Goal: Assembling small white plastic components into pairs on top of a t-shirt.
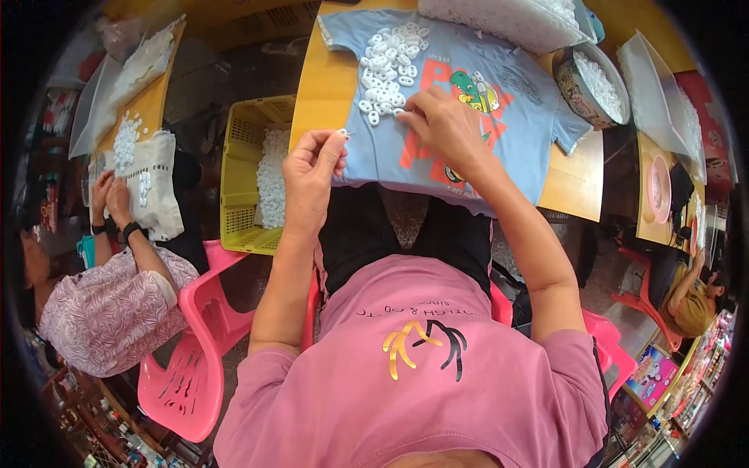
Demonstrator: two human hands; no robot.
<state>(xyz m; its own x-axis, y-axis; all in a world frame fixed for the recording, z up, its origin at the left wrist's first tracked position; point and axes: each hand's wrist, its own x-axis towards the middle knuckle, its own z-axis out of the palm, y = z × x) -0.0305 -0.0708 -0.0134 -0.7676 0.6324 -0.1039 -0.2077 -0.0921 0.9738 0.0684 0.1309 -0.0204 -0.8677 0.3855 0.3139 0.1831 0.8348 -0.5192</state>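
Observation:
My left hand (314, 162) is closed in a pinch at the table's near left. Between its thumb and forefinger is a small white plastic piece (343, 132) with a thin tip sticking out; its exact kind is too small to make out. My right hand (446, 129) reaches over the shirt, thumb and forefinger closing at the edge of a small white oval piece with two holes (398, 112). A loose pile of such white oval pieces (382, 66) lies beyond both hands on a light blue printed T-shirt (519, 148), spread over the wooden table.
A yellow crate (238, 214) holding white pieces stands left of the table. A patterned round tub (573, 97) and a clear bin (499, 23), both full of white pieces, sit at the far side. Co-workers sit left and right; a pink chair (183, 386) is at lower left.

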